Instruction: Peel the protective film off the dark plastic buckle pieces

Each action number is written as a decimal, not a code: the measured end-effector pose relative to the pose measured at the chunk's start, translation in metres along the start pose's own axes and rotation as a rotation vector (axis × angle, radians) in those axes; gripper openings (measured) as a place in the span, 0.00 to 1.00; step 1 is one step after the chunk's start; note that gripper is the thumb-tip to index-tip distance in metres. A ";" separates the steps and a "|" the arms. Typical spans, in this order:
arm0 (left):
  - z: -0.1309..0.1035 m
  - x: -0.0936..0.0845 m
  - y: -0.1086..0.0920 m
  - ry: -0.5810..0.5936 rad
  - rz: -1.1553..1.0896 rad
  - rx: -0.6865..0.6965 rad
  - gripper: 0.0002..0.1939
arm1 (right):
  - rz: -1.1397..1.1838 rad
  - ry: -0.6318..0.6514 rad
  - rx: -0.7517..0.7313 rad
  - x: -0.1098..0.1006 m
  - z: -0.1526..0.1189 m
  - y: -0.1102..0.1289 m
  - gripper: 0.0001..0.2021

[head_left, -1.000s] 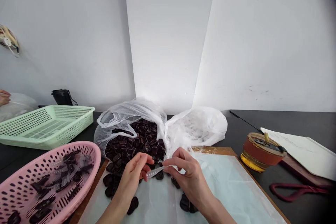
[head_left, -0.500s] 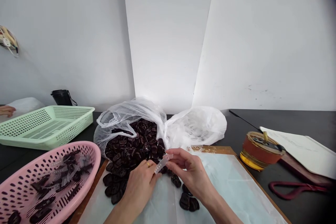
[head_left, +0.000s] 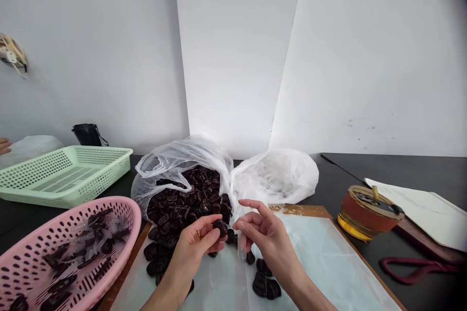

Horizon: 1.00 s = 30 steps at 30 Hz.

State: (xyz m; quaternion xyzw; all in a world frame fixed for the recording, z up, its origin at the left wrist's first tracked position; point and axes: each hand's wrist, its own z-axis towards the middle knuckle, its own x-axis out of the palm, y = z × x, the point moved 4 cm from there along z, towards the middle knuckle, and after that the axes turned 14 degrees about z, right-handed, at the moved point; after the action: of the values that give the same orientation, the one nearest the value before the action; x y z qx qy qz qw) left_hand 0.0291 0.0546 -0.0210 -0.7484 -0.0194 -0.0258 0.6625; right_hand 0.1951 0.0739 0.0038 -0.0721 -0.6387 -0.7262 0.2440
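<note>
Between thumb and fingers, my left hand (head_left: 195, 245) pinches a small dark brown moulded piece (head_left: 220, 228). Just right of it, my right hand (head_left: 264, 233) holds a translucent plastic strip (head_left: 242, 247) that hangs down from its curled fingers, the index finger raised. The two hands are apart. Behind them, a heap of similar dark pieces (head_left: 197, 194) spills from a clear plastic bag (head_left: 164, 155) onto the pale sheet (head_left: 314, 262). A few loose dark pieces (head_left: 266, 285) lie below my right hand.
A pink basket (head_left: 126, 252) with dark pieces and clear strips stands left, a green basket (head_left: 102, 187) behind it. A white bag (head_left: 292, 175) of clear strips sits at the back. Right are a tape roll (head_left: 368, 214), scissors (head_left: 408, 269) and a notebook (head_left: 423, 209). Another person's hand (head_left: 4, 146) shows far left.
My left hand has let go of the strip and taken a dark piece. The strip now hangs downward in my right hand. The other person's hand has moved left.
</note>
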 end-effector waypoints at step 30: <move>-0.001 -0.003 -0.005 0.086 -0.147 0.092 0.12 | 0.221 0.249 0.212 0.020 -0.011 -0.012 0.11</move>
State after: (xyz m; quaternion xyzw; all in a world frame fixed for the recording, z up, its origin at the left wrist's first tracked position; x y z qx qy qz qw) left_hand 0.0260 0.0538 -0.0162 -0.7121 -0.0470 -0.1053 0.6925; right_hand 0.1750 0.0585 -0.0008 -0.0251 -0.6646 -0.6270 0.4056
